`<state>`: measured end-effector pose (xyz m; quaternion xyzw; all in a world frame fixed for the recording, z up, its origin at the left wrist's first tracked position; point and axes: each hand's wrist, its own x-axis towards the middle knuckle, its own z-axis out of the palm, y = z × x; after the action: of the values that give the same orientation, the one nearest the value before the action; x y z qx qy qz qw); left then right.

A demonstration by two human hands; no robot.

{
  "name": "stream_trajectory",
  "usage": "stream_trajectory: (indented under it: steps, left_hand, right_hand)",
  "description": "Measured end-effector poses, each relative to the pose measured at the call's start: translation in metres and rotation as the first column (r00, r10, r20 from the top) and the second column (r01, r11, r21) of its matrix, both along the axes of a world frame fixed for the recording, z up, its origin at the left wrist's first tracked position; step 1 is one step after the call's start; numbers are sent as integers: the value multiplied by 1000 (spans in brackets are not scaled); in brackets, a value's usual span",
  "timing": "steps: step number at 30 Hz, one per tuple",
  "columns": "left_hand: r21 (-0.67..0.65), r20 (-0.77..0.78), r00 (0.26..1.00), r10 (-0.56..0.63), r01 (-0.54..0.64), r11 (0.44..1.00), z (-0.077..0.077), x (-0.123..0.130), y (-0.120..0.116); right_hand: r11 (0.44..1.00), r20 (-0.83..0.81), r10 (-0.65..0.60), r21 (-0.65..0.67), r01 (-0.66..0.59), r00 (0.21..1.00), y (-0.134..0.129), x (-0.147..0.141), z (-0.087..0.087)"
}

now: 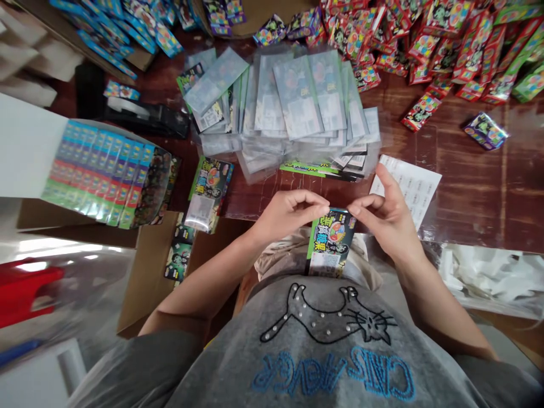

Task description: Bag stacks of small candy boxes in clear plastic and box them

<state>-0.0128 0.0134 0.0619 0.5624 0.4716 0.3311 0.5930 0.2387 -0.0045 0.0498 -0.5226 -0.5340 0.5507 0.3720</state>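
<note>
Close to my body, a candy pack (330, 241) with black and green print hangs between my two hands. The thumb and fingers of my left hand (295, 212) pinch its upper left corner. At its upper right corner my right hand (385, 215) pinches it in the same way. Just beyond my right hand lies a white sticker sheet (410, 184), partly covered by the fingers. To the left of my hands a similar candy pack (208, 195) rests at the table's edge. Ahead of me is a spread pile of clear plastic sleeves (297, 102) with printed cards in them.
An open display box (97, 170) filled with rows of small colourful boxes stands at left. Behind it is a black tape dispenser (144, 113). Red candy boxes (446, 39) are heaped at the back right. One purple box (485, 130) lies apart on the dark red table (467, 192).
</note>
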Motion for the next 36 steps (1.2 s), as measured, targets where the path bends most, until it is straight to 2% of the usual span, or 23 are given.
stream_trajectory:
  steps: [3,6,9,12,14,16,18,20,22,24,25,26,27,28,29,30,31,32,33,34,36]
  left_hand:
    - [33,49,999,-8,6,999,-9,-1,-5]
    - [50,23,999,27,-28,998,-15,1,-8]
    - [59,-1,1000,27,-27,998,-16,5,-8]
    - [71,-7,1000,23,-23,997,-12,7,-7]
    - [74,1,1000,18,-18,997,-9,7,-8]
    - [68,8,1000,29,-29,997,-9,6,-9]
    - [65,13,999,52,-53,996,-11,5,-11]
    - [84,19,997,73,-74,994,-12,3,-14]
    - [123,32,996,84,-87,989,-12,-2,-18]
    - [165,68,991,113,-123,979,-11,-14,-24]
    - [195,88,983,158,-173,966,-10,-23,-29]
    - [237,100,965,243,-260,936,-9,-33,-37]
    - [286,101,923,372,-386,877,-9,-45,-48]
    - [332,93,838,537,-535,777,-11,-58,-60]
    - [363,82,702,707,-682,635,-15,-71,-73]
    - [370,68,531,845,-800,472,-21,-84,-85]
    - [342,48,365,930,-881,328,-28,-97,-95]
    - [280,21,240,970,-933,225,-36,-109,-103]
    - [192,-4,173,985,-966,170,-45,-119,-108]
    - [95,-13,155,988,-983,155,-54,-128,-110]
    - [-75,31,171,985,-982,173,-66,-141,-107]
  right_hand:
    - [998,46,64,21,-65,997,-1,11,11]
    - [973,142,146,157,-168,979,11,20,27]
    - [877,293,330,256,-406,897,32,19,42]
    - [787,408,457,228,-573,791,50,11,44]
    - [776,457,467,200,-599,757,57,5,39]
    - [794,493,427,198,-575,758,59,2,34]
    - [808,521,358,243,-537,775,56,0,34]
    - [786,544,322,302,-539,775,53,-2,36]
    - [730,562,380,306,-611,735,55,-5,39]
    - [677,550,501,232,-699,668,66,-14,40]
    - [669,532,544,192,-718,648,75,-22,39]
    - [685,508,557,166,-710,656,85,-35,38]
    - [722,480,542,153,-674,690,96,-52,35]
    - [773,446,502,154,-616,741,108,-72,32]
    - [822,401,449,164,-545,798,119,-97,27]
    - [857,353,409,168,-488,841,130,-124,22]
    - [871,320,395,167,-462,861,139,-154,15]
    - [867,307,407,167,-469,860,148,-183,7]
    - [846,340,431,171,-506,836,154,-211,0]
    - [819,391,445,187,-543,806,158,-236,-7]
    - [769,485,445,224,-599,753,159,-273,-15]
